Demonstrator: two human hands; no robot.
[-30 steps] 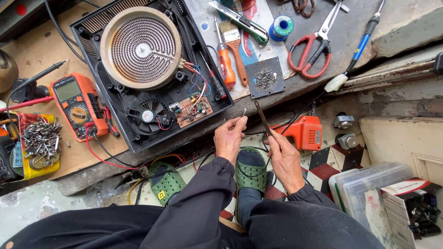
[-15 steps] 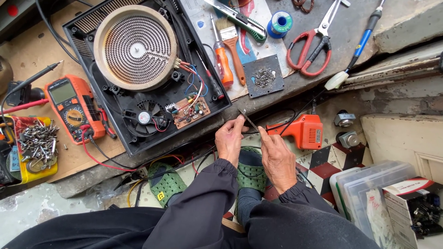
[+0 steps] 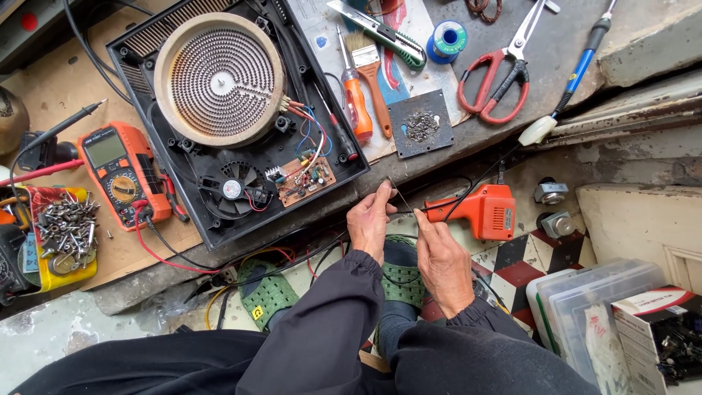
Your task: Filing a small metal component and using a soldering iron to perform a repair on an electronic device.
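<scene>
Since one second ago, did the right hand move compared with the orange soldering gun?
Yes. The right hand shifted slightly left, away from the orange soldering gun.

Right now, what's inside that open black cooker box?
Inside the black cooker box sit a round coil heater, a small fan and a brown circuit board with coloured wires. Whatever lies under the heater is covered.

glossy orange plastic multimeter (image 3: 121, 172), rough wooden board (image 3: 58, 88)

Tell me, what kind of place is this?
Probably a small electronics repair bench: an opened black cooker with round coil heater and bare circuit board, an orange multimeter, and an orange soldering gun beside the hands.
</scene>
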